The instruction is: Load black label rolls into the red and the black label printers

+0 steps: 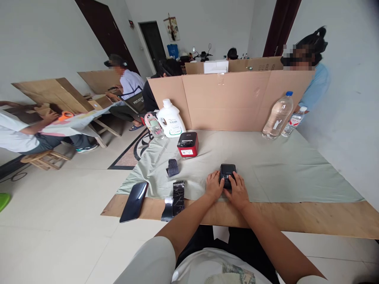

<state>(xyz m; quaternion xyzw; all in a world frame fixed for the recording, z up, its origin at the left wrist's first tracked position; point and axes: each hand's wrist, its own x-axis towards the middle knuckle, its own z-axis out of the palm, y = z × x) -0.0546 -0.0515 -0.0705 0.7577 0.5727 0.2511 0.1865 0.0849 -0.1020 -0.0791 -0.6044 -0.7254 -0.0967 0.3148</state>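
Device (pixel 227 169) sits between left hand (pixel 214 184) and right hand (pixel 239 190), equally near; fingers grasp it, long axis front-to-back.

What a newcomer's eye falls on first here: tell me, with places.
The big cardboard screen stands out first, upright across the back of the table. In front of it, left of the middle, sits a red and black box. Nearer the front edge, both hands touch a small black device.
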